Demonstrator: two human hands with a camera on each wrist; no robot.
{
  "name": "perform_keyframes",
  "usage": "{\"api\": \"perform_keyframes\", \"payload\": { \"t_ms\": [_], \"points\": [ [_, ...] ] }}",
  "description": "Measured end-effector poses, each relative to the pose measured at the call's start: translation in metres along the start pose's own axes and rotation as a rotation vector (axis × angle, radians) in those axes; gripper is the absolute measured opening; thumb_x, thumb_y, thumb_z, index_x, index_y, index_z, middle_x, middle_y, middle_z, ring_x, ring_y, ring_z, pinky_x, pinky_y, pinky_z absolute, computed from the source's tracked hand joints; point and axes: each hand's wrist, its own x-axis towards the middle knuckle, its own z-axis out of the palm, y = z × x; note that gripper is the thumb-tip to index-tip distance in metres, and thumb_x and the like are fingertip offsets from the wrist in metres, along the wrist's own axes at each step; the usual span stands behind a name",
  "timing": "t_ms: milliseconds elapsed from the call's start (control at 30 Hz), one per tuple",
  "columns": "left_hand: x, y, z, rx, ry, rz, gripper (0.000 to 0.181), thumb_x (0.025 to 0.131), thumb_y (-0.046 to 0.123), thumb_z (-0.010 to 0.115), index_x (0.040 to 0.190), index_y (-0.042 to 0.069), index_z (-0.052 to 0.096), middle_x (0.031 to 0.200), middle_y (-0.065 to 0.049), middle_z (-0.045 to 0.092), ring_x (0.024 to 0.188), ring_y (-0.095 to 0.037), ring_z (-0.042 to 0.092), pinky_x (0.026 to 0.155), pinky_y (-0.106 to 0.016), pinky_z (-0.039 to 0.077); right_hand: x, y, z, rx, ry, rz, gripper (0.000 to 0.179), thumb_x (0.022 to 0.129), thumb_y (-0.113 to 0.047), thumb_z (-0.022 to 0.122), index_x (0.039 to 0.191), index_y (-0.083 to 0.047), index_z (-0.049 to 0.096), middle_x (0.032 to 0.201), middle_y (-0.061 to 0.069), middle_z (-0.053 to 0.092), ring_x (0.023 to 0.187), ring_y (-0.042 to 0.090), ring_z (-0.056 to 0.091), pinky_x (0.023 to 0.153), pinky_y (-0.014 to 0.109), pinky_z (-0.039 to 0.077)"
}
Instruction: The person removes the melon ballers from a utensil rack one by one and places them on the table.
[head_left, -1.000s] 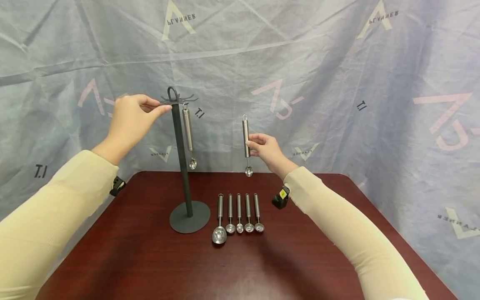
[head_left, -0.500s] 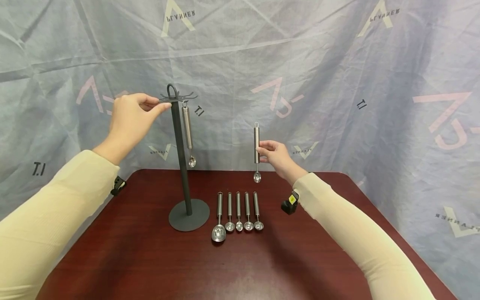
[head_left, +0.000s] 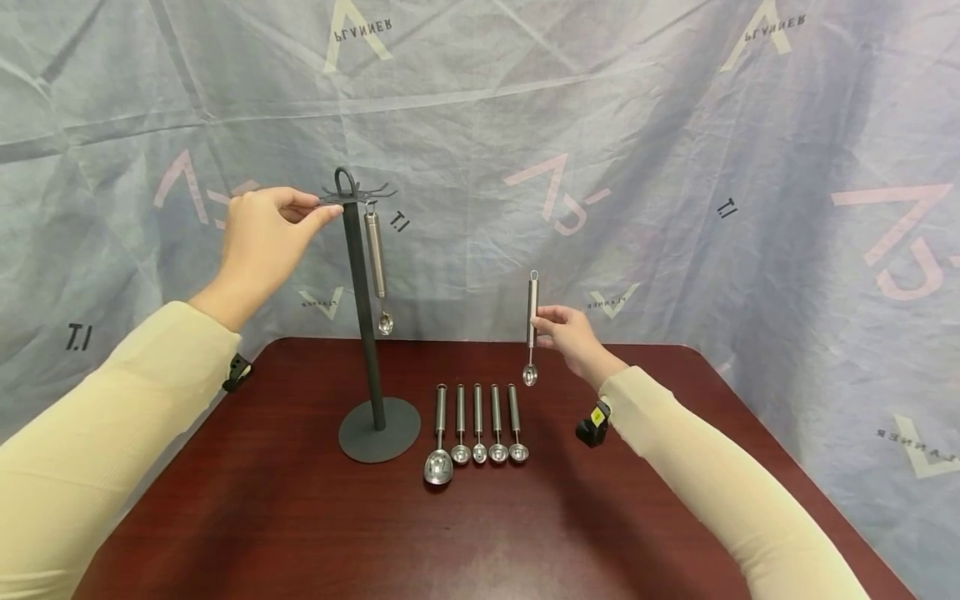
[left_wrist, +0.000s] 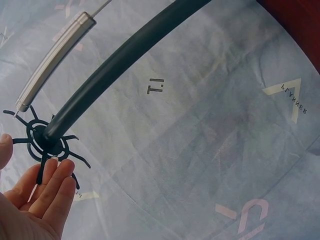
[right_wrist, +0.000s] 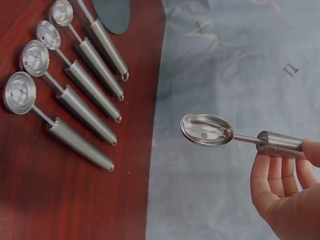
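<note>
In the head view my left hand pinches the hooked top of a dark grey utensil stand. The left wrist view shows thumb and fingers about its hooks. One steel melon baller hangs from a hook on the stand's right side. Right of the stand, my right hand holds a second melon baller by its handle, upright above the table, scoop down. Its oval scoop has a small hole, seen in the right wrist view.
Several steel scoops lie in a row on the dark red table, handles toward the back. The leftmost, a larger scoop, lies beside the stand's round base. A grey printed cloth hangs behind the table.
My right hand has moved right and down with the melon baller, farther from the stand. The left hand stays at the stand's top, and the hanging melon baller keeps its place.
</note>
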Motion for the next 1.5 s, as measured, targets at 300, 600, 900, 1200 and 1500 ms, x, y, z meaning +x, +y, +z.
{"api": "perform_keyframes", "payload": {
  "t_ms": [300,600,900,1200,1500],
  "points": [
    [0.000,0.002,-0.002,0.018,-0.014,-0.002,0.055,0.088,0.052,0.065,0.115,0.006,0.071,0.107,-0.018,0.072,0.095,-0.030,0.067,0.078,-0.035,0.044,-0.003,0.018,-0.006,-0.018,0.004,0.071,0.040,0.100,-0.012,0.053,0.136,0.004,0.048,0.115,0.009,0.055,0.098,0.018,0.057,0.100,0.043,0.049],
    [0.000,0.001,-0.001,0.017,-0.007,-0.004,0.054,0.088,0.053,0.065,0.116,0.006,0.071,0.107,-0.017,0.072,0.094,-0.029,0.067,0.078,-0.035,0.045,-0.006,0.036,-0.008,-0.046,0.013,0.116,0.041,0.100,-0.012,0.054,0.136,0.005,0.048,0.114,0.010,0.055,0.094,0.018,0.058,0.095,0.040,0.052],
    [0.000,0.000,-0.001,0.028,0.003,0.005,0.054,0.087,0.053,0.065,0.115,0.006,0.071,0.107,-0.017,0.072,0.095,-0.029,0.068,0.074,-0.030,0.044,-0.003,0.058,-0.012,-0.088,0.027,0.174,0.039,0.098,-0.012,0.056,0.134,0.004,0.051,0.103,0.007,0.059,0.083,0.015,0.060,0.093,0.044,0.053],
    [-0.002,0.000,-0.001,0.028,-0.013,-0.002,0.054,0.088,0.052,0.065,0.115,0.006,0.071,0.108,-0.017,0.072,0.096,-0.029,0.068,0.075,-0.033,0.045,-0.004,0.078,-0.014,-0.110,0.043,0.207,0.038,0.098,-0.012,0.056,0.132,0.006,0.051,0.103,0.009,0.058,0.082,0.019,0.058,0.087,0.042,0.056],
    [-0.002,0.001,-0.001,0.029,-0.009,0.005,0.054,0.088,0.052,0.065,0.116,0.006,0.071,0.108,-0.016,0.072,0.096,-0.029,0.068,0.077,-0.033,0.045,-0.007,0.096,-0.014,-0.138,0.047,0.251,0.037,0.098,-0.009,0.053,0.129,0.010,0.050,0.100,0.013,0.058,0.073,0.015,0.056,0.063,0.026,0.056]
  ]
}}
